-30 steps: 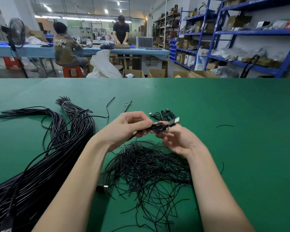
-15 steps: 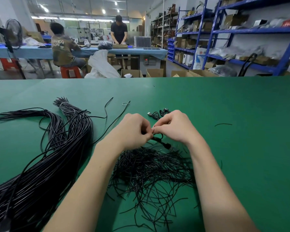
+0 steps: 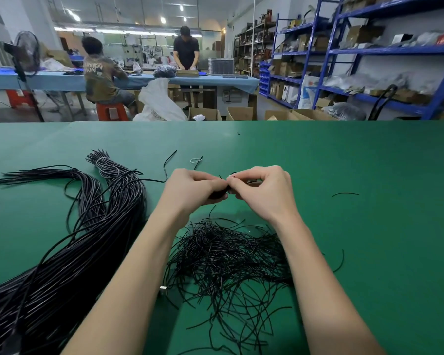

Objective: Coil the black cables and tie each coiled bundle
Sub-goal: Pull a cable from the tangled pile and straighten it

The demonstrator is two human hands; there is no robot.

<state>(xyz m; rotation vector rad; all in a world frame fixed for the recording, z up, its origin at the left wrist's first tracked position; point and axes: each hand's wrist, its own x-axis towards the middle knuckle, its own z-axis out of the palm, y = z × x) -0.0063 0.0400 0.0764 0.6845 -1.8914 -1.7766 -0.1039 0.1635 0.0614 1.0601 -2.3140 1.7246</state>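
My left hand point(image 3: 190, 188) grips a small coiled black cable bundle point(image 3: 217, 194), mostly hidden in its fingers. My right hand point(image 3: 262, 190) meets it fingertip to fingertip and pinches a thin black tie at the bundle. Both hands hover above the green table point(image 3: 344, 226), over a loose heap of thin black tie wires point(image 3: 223, 260). A thick mass of long black cables point(image 3: 62, 265) lies on the left, running to the near left corner. The finished coils behind my hands are hidden.
A silver plug point(image 3: 163, 289) shows beside my left forearm. Stray ties lie at the right point(image 3: 345, 193) and far middle point(image 3: 196, 160). Beyond the table edge are cardboard boxes, blue shelving point(image 3: 369, 52) and two people at a blue bench.
My hands turned palm-down and closed together over the bundle, then rose slightly. The silver plug seen between my fingers a second ago is now hidden inside my grip.
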